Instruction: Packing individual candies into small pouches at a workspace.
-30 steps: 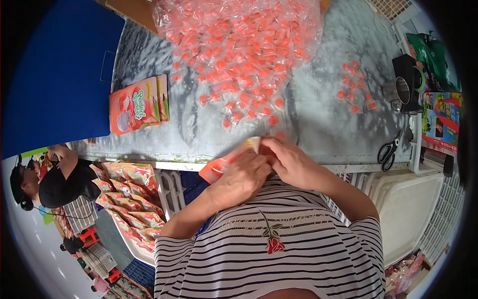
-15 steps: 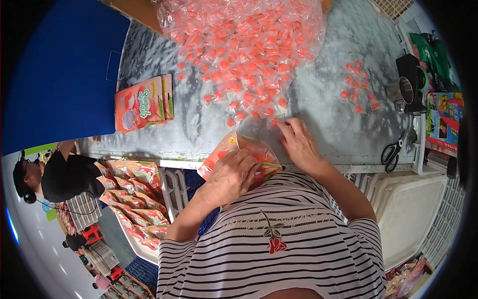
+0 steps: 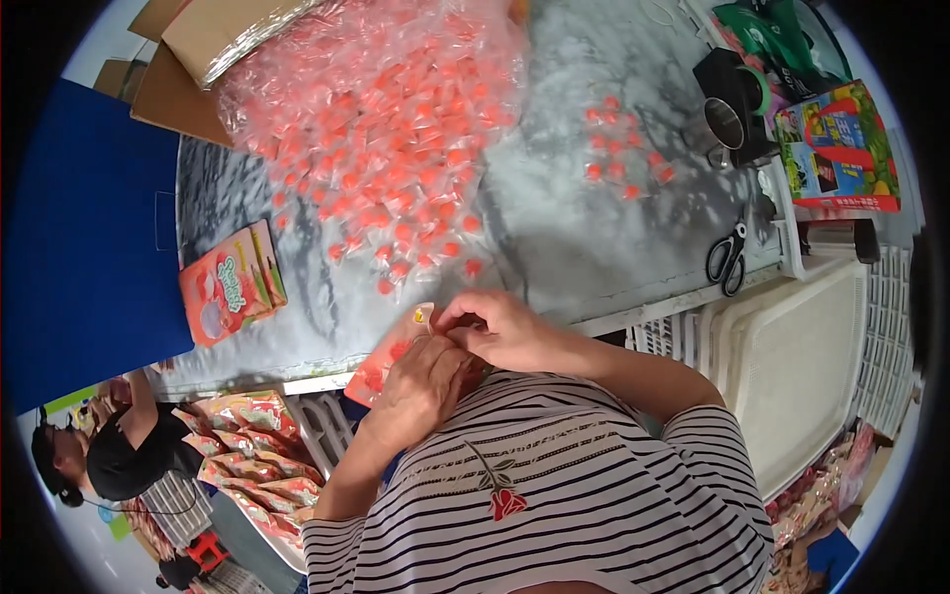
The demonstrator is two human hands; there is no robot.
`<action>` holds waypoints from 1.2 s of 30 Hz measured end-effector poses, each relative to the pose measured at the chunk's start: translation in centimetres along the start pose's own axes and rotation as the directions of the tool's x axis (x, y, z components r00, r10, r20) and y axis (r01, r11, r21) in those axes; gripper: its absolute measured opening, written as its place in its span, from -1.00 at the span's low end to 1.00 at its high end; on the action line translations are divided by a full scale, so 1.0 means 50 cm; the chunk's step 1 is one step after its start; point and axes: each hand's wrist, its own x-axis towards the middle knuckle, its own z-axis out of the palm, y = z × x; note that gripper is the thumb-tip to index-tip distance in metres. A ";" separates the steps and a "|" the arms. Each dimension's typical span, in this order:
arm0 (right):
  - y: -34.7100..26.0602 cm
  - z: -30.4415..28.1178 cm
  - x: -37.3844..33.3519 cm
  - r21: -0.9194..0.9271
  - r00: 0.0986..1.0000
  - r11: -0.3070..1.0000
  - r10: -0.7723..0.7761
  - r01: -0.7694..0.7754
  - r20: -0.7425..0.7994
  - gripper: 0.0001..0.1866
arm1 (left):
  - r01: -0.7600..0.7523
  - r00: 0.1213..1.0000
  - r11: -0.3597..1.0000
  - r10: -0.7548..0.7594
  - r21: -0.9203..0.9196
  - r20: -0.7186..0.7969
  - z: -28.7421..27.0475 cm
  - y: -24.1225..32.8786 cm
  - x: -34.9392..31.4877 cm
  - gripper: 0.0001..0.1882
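My left hand (image 3: 421, 384) is closed around a pinkish-red packaging pouch (image 3: 374, 368) just in front of my striped shirt. My right hand (image 3: 503, 332) is at the pouch's mouth with its fingers curled together; what they hold is hidden behind them. Beyond the hands spreads a big heap of individually wrapped red-orange candies (image 3: 396, 148) in clear film. Its nearest pieces lie close to the pouch's top corner. A smaller group of the same candies (image 3: 623, 144) lies apart on the right of the table.
Flat pouches (image 3: 226, 292) are stacked at the table's left, beside a blue panel (image 3: 89, 238). Filled pouches (image 3: 259, 445) crowd a tray below left. Black scissors (image 3: 727, 259) and a metal cup (image 3: 724, 123) are at right, above stacked white trays (image 3: 797, 376). A co-worker (image 3: 134, 445) sits at far left.
My right hand has come from the candy heap's near edge back to the pouch's mouth. The pouch is still in my left hand. The whole view has turned and shifted.
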 end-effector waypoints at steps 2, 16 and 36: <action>-0.009 -0.017 0.000 0.085 1.000 0.996 0.022 -0.022 -0.005 -0.86 | -0.001 1.000 1.000 0.001 0.023 -0.010 0.006 0.000 -0.002 -0.81; -0.084 -0.053 0.012 0.214 0.902 0.936 0.178 -0.279 0.394 -0.44 | -0.247 0.963 0.964 0.255 0.095 -0.084 0.003 0.025 0.029 -0.68; 0.189 -0.314 -0.019 -0.832 0.793 0.548 -0.466 -0.091 -0.393 -0.58 | 0.049 0.995 0.994 -0.040 0.102 -0.087 -0.016 0.011 0.054 -0.85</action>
